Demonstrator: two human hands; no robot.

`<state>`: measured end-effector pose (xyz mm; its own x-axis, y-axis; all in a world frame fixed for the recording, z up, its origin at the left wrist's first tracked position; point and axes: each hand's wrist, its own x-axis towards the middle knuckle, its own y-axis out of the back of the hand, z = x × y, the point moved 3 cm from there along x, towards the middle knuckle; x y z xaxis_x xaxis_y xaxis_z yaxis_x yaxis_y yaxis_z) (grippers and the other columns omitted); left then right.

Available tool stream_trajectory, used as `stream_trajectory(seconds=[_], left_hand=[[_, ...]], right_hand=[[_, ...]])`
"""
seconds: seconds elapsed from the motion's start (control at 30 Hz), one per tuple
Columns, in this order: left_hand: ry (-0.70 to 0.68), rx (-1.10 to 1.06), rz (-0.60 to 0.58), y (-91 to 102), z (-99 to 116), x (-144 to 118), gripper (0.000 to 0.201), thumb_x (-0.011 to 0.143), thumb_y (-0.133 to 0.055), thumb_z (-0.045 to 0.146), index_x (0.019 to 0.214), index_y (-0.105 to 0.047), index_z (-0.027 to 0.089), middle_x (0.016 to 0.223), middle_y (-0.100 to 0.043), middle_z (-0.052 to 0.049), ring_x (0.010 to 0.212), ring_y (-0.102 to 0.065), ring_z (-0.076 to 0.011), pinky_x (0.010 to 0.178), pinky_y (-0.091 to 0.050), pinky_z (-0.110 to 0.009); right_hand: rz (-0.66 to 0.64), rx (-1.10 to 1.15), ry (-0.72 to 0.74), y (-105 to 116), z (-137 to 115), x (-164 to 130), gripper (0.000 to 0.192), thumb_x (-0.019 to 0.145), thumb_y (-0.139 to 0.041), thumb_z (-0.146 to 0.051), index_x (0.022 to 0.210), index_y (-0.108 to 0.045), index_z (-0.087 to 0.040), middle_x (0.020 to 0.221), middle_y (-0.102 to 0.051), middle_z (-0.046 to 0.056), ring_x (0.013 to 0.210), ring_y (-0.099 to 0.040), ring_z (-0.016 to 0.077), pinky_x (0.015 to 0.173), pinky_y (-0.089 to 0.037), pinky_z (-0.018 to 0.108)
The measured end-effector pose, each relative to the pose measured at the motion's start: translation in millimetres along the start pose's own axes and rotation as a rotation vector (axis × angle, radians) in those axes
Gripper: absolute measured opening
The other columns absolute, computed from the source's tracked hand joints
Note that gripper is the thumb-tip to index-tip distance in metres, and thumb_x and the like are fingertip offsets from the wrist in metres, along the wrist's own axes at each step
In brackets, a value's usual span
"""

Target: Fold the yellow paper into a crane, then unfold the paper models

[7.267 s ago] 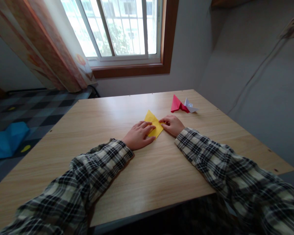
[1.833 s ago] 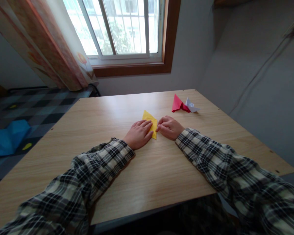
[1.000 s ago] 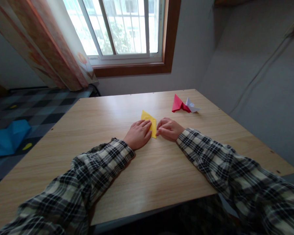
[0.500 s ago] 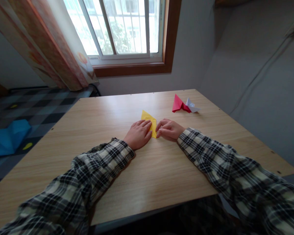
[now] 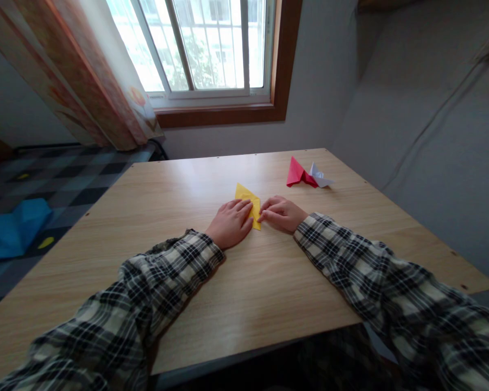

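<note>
The left hand (image 5: 230, 224) is lying flat, fingers spread, pressing down on the folded yellow paper (image 5: 248, 199) near the middle of the desk (image 5: 236, 304). The right hand (image 5: 282, 213) is pinching the paper's right edge with curled fingers. A red paper shape (image 5: 296, 172) and a white one (image 5: 319, 176) are sitting well apart, farther right.

— We sit at a wooden table (image 5: 244, 304); what lies past it?

— Beyond its far edge, a barred window (image 5: 199, 46) in a brown frame, bright with daylight. Left of the table we see a curtain (image 5: 85, 81) and checkered floor (image 5: 65, 179); right, a grey wall (image 5: 432, 136).
</note>
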<state>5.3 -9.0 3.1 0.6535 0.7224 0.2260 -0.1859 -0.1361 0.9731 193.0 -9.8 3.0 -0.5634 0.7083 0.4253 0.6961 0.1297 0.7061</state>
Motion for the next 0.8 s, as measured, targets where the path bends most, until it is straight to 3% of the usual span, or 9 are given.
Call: stream_trajectory(seconds=[0.37,0.8], left_hand=[[0.003,-0.002,-0.014,2.2,2,1,0.05,0.099,-0.033,0.039,0.137,-0.054,0.014,0.144,-0.055,-0.011,0.135,-0.045,-0.0264,0.116,-0.032,-0.044],[-0.013,0.006,-0.012,0.0,0,1,0.051,0.099,-0.033,0.039,0.138,-0.053,0.013,0.145,-0.054,-0.011,0.135,-0.045,-0.0265,0.116,-0.032,-0.044]], right_hand=[[0.133,-0.224,-0.047,-3,11,1,0.027,0.095,-0.053,-0.031,0.097,-0.079,-0.022,0.105,-0.071,0.008,0.103,-0.061,0.0224,0.097,-0.044,0.042],[0.015,-0.38,-0.193,-10,20,0,0.038,0.094,-0.052,-0.034,0.125,-0.067,-0.018,0.132,-0.061,0.014,0.126,-0.051,0.0265,0.11,-0.037,0.045]])
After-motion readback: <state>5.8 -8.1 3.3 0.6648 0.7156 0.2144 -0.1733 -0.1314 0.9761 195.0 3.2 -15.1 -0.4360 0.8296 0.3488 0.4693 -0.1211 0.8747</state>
